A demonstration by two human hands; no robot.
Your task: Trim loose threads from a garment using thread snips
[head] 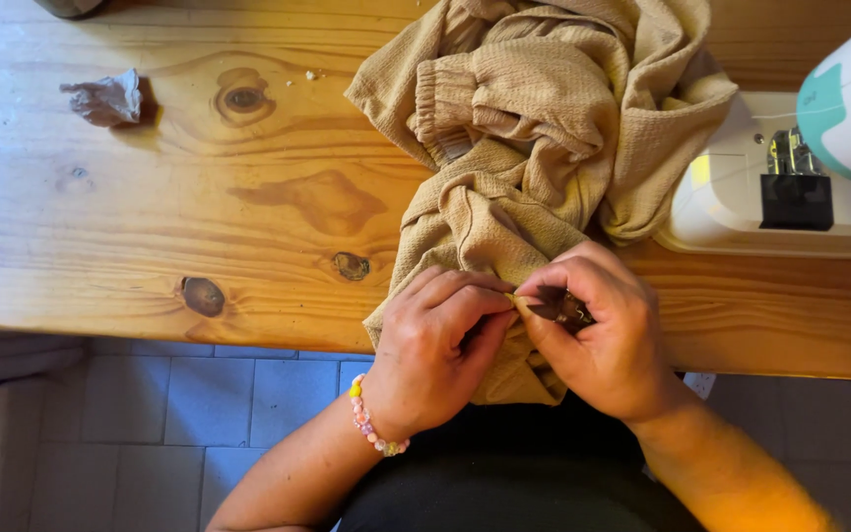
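Fingers of the left hand are pressed together in a pinch on a folded edge of tan crinkled fabric, right at the near edge of the wooden counter. The right hand faces it, fingers curled and closed around a small dark tool, possibly a seam ripper, whose tip points left toward the pinched fold. The two hands touch, fingertip to fingertip, so the fold lies directly between them, with the left hand holding it and the right hand bringing the tool to it.

From the head view, the fabric is a garment with a gathered elastic cuff. It runs away from the hands in a rumpled heap, its long axis going up and slightly right across the counter, and its far right side rests against a white sewing machine with teal trim. A beaded bracelet circles the left wrist. Well to the left, apart from everything, lies a crumpled scrap of paper. Grey-blue floor tiles show below the counter edge.
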